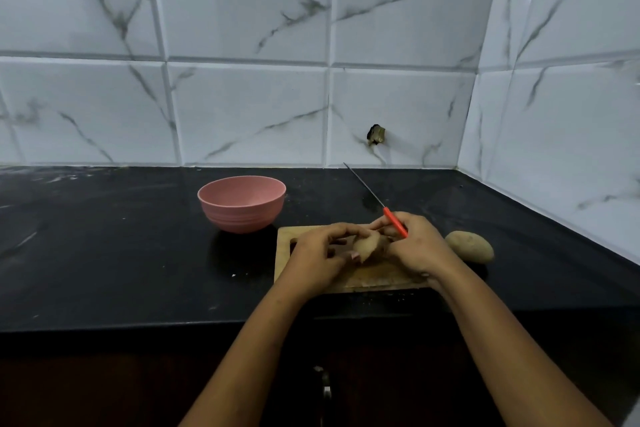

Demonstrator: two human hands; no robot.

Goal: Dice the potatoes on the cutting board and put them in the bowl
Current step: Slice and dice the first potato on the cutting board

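A wooden cutting board (377, 276) lies on the black counter near its front edge. Over the board, my left hand (320, 255) and my right hand (417, 246) both hold a brown potato (367, 247) between their fingers. My right hand also grips a knife (394, 222) by its red handle, and the thin blade points up and away toward the wall. A second whole potato (470, 246) lies on the counter just right of the board. The pink bowl (241, 203) stands behind the board's left corner, and its inside looks bare.
The black counter (121, 253) runs left and right, with a tiled wall behind and a tiled side wall at the right. A small dark hole (376, 134) marks the back wall. A cabinet front with a metal handle (323, 381) sits below the counter edge.
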